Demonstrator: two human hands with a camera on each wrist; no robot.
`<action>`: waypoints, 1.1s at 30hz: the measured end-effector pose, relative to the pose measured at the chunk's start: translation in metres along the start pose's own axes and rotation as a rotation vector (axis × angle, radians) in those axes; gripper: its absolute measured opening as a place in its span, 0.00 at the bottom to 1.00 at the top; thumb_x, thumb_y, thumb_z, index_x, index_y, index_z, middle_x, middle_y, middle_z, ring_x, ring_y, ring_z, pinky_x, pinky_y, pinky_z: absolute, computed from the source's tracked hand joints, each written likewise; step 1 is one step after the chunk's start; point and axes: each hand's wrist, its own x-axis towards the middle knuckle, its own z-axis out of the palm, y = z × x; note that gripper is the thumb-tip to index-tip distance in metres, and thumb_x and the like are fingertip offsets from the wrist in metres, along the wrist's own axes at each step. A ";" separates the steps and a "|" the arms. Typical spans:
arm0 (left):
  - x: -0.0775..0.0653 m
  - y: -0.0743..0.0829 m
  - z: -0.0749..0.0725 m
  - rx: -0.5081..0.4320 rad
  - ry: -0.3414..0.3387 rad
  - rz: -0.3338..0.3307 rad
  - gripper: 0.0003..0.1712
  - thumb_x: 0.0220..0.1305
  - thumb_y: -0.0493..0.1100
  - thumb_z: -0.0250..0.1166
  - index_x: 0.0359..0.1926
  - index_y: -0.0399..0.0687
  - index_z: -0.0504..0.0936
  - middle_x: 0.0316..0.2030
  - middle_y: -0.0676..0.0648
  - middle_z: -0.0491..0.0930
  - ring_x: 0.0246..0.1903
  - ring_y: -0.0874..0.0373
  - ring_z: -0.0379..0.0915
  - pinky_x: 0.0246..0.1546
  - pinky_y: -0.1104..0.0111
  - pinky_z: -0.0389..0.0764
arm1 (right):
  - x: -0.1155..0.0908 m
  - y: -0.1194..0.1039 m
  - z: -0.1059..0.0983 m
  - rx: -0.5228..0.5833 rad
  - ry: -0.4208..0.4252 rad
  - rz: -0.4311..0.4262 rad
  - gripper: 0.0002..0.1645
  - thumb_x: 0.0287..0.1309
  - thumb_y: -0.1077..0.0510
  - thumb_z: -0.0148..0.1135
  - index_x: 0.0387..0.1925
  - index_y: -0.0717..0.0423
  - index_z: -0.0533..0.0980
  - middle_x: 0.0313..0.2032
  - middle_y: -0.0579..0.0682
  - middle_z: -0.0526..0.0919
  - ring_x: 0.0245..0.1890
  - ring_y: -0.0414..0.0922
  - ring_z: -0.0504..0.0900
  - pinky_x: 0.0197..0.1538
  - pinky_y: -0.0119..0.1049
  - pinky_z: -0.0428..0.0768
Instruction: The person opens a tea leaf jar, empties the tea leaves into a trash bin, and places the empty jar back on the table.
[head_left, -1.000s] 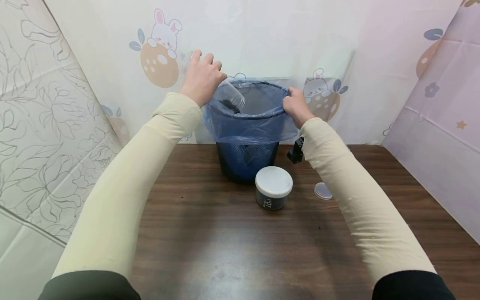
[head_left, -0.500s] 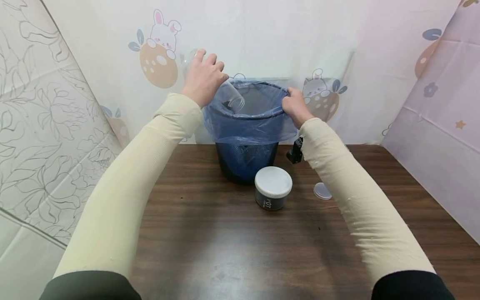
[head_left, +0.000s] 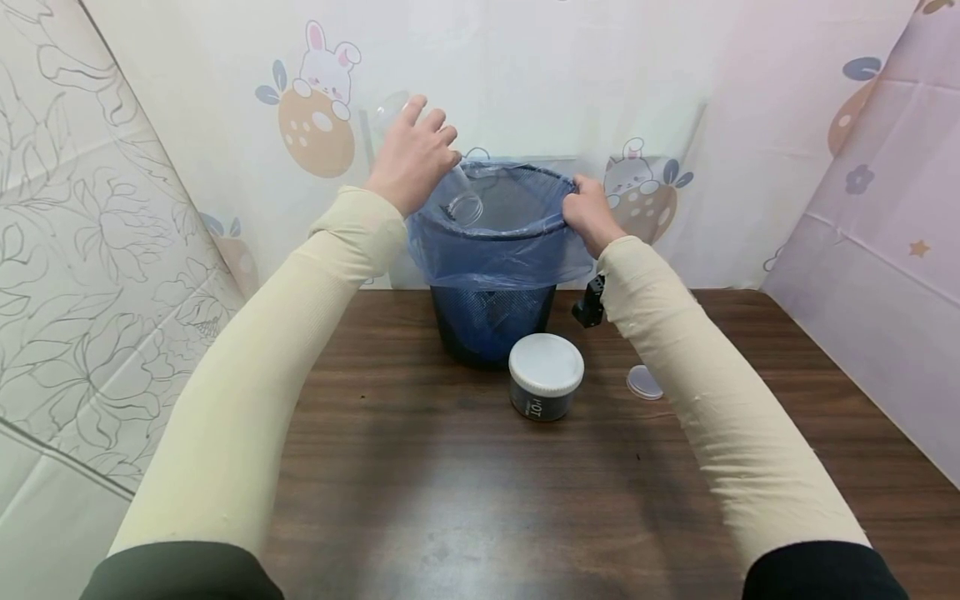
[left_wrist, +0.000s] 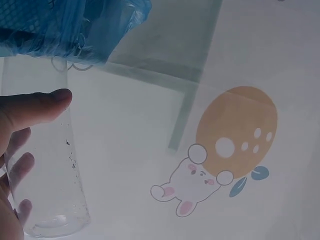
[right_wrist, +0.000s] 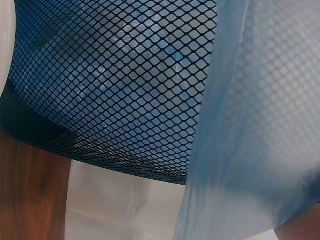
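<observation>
While the left hand (head_left: 415,160) grasped a tall, clear cylindrical container (left_wrist: 50,175) tilted mouth-down into a black mesh bin (head_left: 491,325), the right hand (head_left: 592,215) apparently gripped the bin's rim (head_left: 506,234) through a translucent blue bag (head_left: 495,265).

I am holding both arms out from the near edge toward the far middle; the left arm (head_left: 247,375) is slanting rightward, and the right arm (head_left: 720,392) is slanting leftward, so the two are drawing an inverted V; the left hand (head_left: 416,158) is sitting higher than the other, its back facing my head camera; on my left wrist feed I am seeing its thumb (left_wrist: 40,107) lying across the near side while its fingers (left_wrist: 21,165) are curling round in a grip; at right, the right hand (head_left: 591,215) is gripping too, its fingers mostly hiding from me; the right wrist feed is showing only a sliver of it.
</observation>
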 end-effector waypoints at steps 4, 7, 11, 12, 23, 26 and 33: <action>0.000 0.001 0.000 0.029 0.000 0.036 0.17 0.61 0.28 0.56 0.42 0.50 0.85 0.41 0.45 0.78 0.51 0.46 0.64 0.63 0.52 0.50 | -0.001 0.000 0.000 0.002 -0.005 -0.003 0.36 0.63 0.69 0.25 0.74 0.58 0.47 0.73 0.55 0.45 0.72 0.46 0.42 0.68 0.36 0.50; 0.000 0.002 0.001 0.015 0.003 0.031 0.18 0.62 0.29 0.56 0.44 0.51 0.85 0.41 0.45 0.77 0.50 0.46 0.65 0.64 0.52 0.49 | -0.001 -0.001 0.000 0.002 -0.015 0.004 0.37 0.63 0.68 0.25 0.74 0.55 0.41 0.74 0.52 0.39 0.72 0.45 0.36 0.69 0.37 0.46; -0.001 0.003 0.002 0.002 -0.003 0.014 0.20 0.60 0.28 0.58 0.46 0.53 0.85 0.41 0.45 0.77 0.50 0.46 0.64 0.64 0.52 0.49 | -0.001 -0.001 0.000 0.001 -0.019 0.007 0.37 0.63 0.68 0.25 0.74 0.55 0.41 0.74 0.52 0.39 0.72 0.44 0.35 0.69 0.37 0.46; -0.001 0.004 0.002 0.003 -0.004 0.009 0.20 0.60 0.28 0.58 0.46 0.53 0.85 0.42 0.46 0.77 0.51 0.46 0.64 0.64 0.52 0.49 | -0.001 -0.001 0.000 0.001 -0.021 0.009 0.38 0.63 0.69 0.25 0.74 0.55 0.40 0.74 0.52 0.38 0.72 0.45 0.35 0.69 0.37 0.45; -0.004 0.002 0.002 -0.022 -0.018 -0.028 0.19 0.63 0.31 0.59 0.48 0.54 0.85 0.42 0.45 0.77 0.50 0.47 0.64 0.65 0.51 0.49 | -0.001 -0.002 0.002 0.004 -0.030 0.017 0.37 0.64 0.68 0.25 0.74 0.55 0.38 0.74 0.52 0.37 0.72 0.45 0.35 0.69 0.37 0.44; -0.005 0.001 0.001 -0.048 -0.018 -0.044 0.20 0.62 0.29 0.57 0.49 0.54 0.85 0.42 0.45 0.77 0.50 0.46 0.64 0.64 0.51 0.49 | 0.000 -0.002 0.002 0.006 -0.028 0.022 0.37 0.64 0.67 0.25 0.74 0.55 0.38 0.74 0.52 0.37 0.72 0.45 0.35 0.69 0.37 0.45; -0.008 -0.003 -0.001 -0.148 -0.022 -0.104 0.24 0.62 0.27 0.55 0.52 0.53 0.83 0.41 0.43 0.76 0.48 0.45 0.63 0.61 0.50 0.52 | 0.003 0.001 0.001 0.004 -0.016 -0.001 0.37 0.63 0.68 0.24 0.74 0.55 0.40 0.74 0.52 0.40 0.72 0.45 0.37 0.69 0.37 0.45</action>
